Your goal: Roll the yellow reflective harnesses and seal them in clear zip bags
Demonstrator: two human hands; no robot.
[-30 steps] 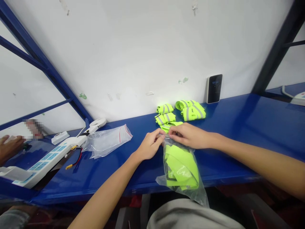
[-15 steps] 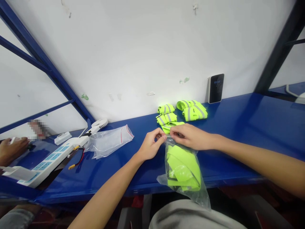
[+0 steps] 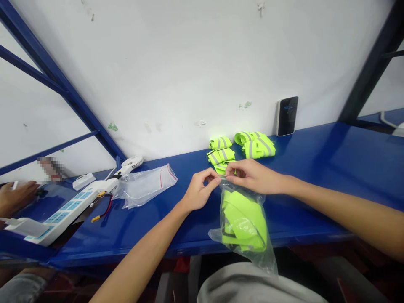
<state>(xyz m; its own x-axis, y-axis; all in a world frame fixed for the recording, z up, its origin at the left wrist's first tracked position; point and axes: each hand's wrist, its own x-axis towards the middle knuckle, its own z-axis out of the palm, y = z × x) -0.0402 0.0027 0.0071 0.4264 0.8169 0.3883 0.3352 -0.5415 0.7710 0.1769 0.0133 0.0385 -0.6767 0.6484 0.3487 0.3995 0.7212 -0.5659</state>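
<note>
My left hand [image 3: 201, 188] pinches the top edge of a clear plastic bag [image 3: 268, 263] between thumb and fingers. Just beside it, my right hand [image 3: 249, 176] grips the same edge, its fingers curled. Inside the bag lies a folded neon-yellow reflective vest [image 3: 244, 219], hanging over the front edge of the table. Beyond my hands sit rolled yellow bundles with grey reflective stripes [image 3: 221, 156], the nearest partly hidden by my right hand. More such rolls [image 3: 259, 146] lie to their right.
Flat clear bags [image 3: 147, 185] with red seal lines lie on the blue table [image 3: 318, 176] at left. Near them are a white power strip [image 3: 67, 206], a small fan [image 3: 132, 162] and a yellow-ended cable [image 3: 105, 210]. A black-fronted device [image 3: 287, 115] leans on the wall. Another person's hand [image 3: 19, 195] is at far left.
My right hand has shifted very slightly along the bag's top edge, its fingers a little more curled. The bag and vest hang almost as before.
</note>
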